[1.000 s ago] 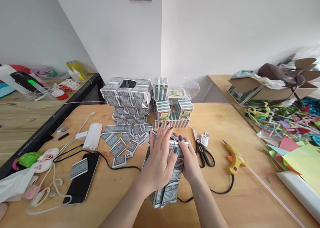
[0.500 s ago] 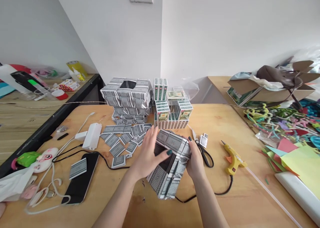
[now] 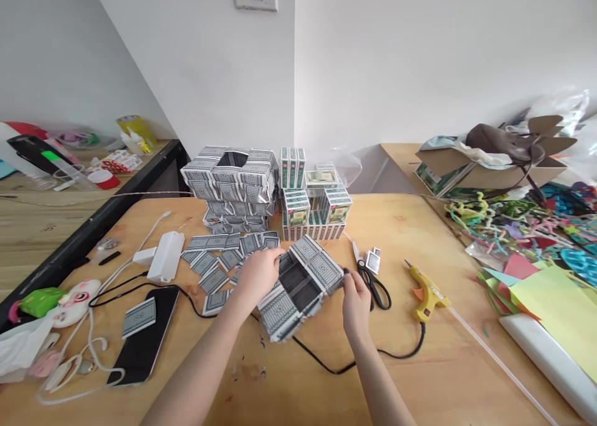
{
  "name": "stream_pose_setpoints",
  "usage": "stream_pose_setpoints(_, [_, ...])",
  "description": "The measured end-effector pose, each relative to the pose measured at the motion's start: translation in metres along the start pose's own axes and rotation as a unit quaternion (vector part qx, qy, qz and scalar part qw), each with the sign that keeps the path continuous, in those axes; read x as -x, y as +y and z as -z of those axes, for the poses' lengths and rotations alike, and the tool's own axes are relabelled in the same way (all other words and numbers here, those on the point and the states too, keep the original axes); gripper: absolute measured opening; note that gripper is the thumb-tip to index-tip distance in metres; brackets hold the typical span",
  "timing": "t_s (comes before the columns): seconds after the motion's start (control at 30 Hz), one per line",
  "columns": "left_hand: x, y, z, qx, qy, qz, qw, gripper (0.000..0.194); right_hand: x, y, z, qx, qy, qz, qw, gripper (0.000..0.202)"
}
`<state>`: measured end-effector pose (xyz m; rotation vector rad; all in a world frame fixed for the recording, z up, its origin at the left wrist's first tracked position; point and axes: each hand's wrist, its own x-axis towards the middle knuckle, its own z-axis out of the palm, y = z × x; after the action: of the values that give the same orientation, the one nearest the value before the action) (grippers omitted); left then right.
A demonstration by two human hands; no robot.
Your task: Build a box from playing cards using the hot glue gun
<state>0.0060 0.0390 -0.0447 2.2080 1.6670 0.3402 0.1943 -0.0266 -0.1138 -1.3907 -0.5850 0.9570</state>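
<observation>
A hollow box made of grey-backed playing cards [image 3: 298, 286] is held over the wooden table [image 3: 466, 376], its dark opening turned up toward me. My left hand [image 3: 255, 275] grips its left side. My right hand [image 3: 355, 298] pinches its right corner. Loose playing cards [image 3: 219, 258] lie scattered just left of the box. Behind them stands a larger card-built box [image 3: 233, 177] with a slot on top, next to stacked green-and-white card packs [image 3: 312, 202].
Black-handled scissors [image 3: 370, 277] and a yellow glue gun [image 3: 425, 292] with a black cord lie right of my hands. A black phone [image 3: 144, 333], white charger [image 3: 165, 255] and cables sit left. Coloured paper [image 3: 550, 295] and pipe cleaners crowd the right edge.
Both hands turned the card box over, from lying under my flat left palm to showing its open hollow, and carried it slightly away from me. My left hand shifted to its left side.
</observation>
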Motion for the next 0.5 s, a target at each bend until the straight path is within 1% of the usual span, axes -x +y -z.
stream_pose_setpoints(0.07, [-0.011, 0.000, 0.005, -0.039, -0.008, -0.016, 0.999, 0.034, 0.007, -0.001, 0.001, 0.065, -0.009, 0.011, 0.998, 0.022])
stream_pose_setpoints(0.17, [-0.027, 0.002, 0.004, -0.071, -0.036, -0.039, 0.996, 0.036, 0.017, -0.001, 0.003, 0.102, -0.048, 0.021, 0.993, 0.026])
stream_pose_setpoints(0.23, [-0.034, 0.004, 0.000, -0.059, -0.035, -0.063, 0.996, 0.036, 0.020, -0.003, 0.009, 0.117, -0.070, 0.019, 0.991, 0.032])
stream_pose_setpoints(0.27, [-0.035, 0.006, -0.003, -0.041, -0.031, -0.076, 0.996, 0.036, 0.019, -0.005, 0.016, 0.136, -0.063, 0.020, 0.988, 0.035])
stream_pose_setpoints(0.3, [-0.035, 0.008, -0.007, -0.017, -0.024, -0.086, 0.996, 0.037, 0.016, -0.007, 0.026, 0.167, -0.042, 0.022, 0.985, 0.038])
stream_pose_setpoints(0.33, [-0.034, 0.011, -0.010, 0.007, -0.012, -0.091, 0.996, 0.038, 0.011, -0.009, 0.040, 0.215, 0.005, 0.029, 0.976, 0.040])
stream_pose_setpoints(0.37, [-0.031, 0.014, -0.014, 0.027, 0.007, -0.089, 0.996, 0.039, 0.005, -0.012, 0.057, 0.275, 0.070, 0.042, 0.958, 0.039])
stream_pose_setpoints(0.43, [-0.022, 0.021, -0.019, 0.043, 0.067, -0.070, 0.994, 0.036, -0.012, -0.016, 0.098, 0.364, 0.180, 0.034, 0.913, 0.037])
stream_pose_setpoints(0.47, [-0.017, 0.025, -0.021, 0.038, 0.100, -0.053, 0.993, 0.034, -0.021, -0.017, 0.120, 0.406, 0.224, 0.011, 0.886, 0.038])
stream_pose_setpoints(0.5, [-0.012, 0.029, -0.023, 0.028, 0.127, -0.030, 0.991, 0.031, -0.030, -0.017, 0.141, 0.448, 0.239, -0.018, 0.861, 0.041])
